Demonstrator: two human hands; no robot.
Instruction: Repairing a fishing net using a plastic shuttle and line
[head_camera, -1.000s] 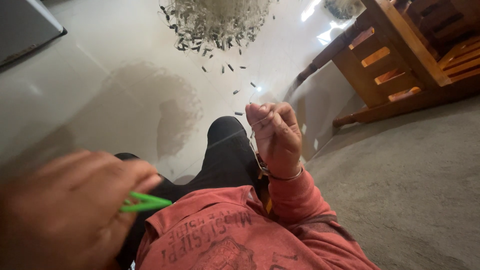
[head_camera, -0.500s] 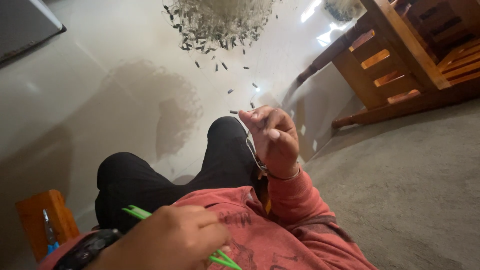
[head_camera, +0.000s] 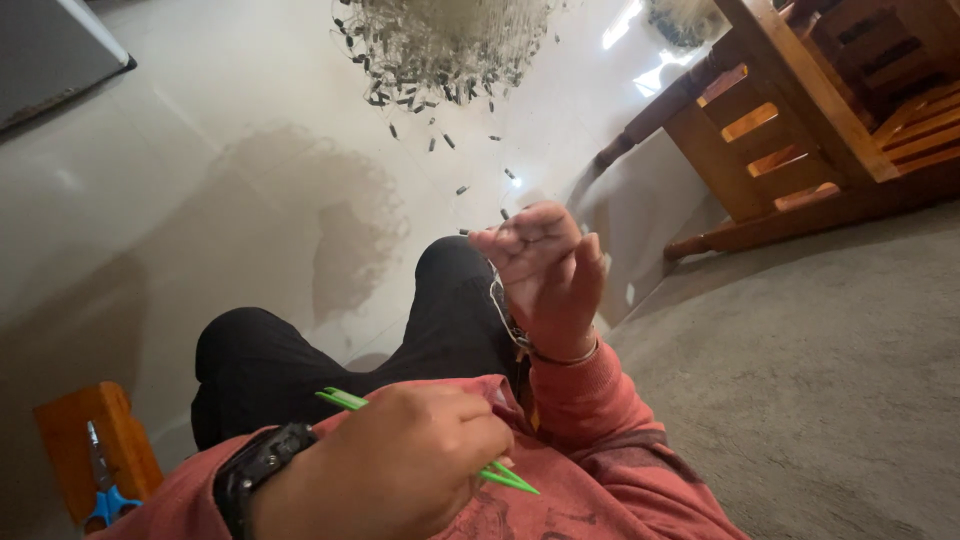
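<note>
While in left hand (head_camera: 400, 470), green tweezers (head_camera: 350, 400)

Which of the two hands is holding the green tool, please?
The left hand, the near one with the black watch, grips the green tool; the right hand is raised ahead.

The left hand (head_camera: 400, 465) is closed in a fist near the chest; the right hand (head_camera: 545, 275) is raised with its fingers (head_camera: 520, 235) curled.

Glossy green plastic tool (head_camera: 425, 436) in the left hand (head_camera: 400, 470); thin metal bangle (head_camera: 565, 355) on the right wrist. Floor (head_camera: 200, 200): smooth, glossy tile. Carpet (head_camera: 830, 380): matt, rough pile. Chair (head_camera: 800, 130): varnished wood. Sleeves (head_camera: 590, 420): soft knit cloth.
</note>
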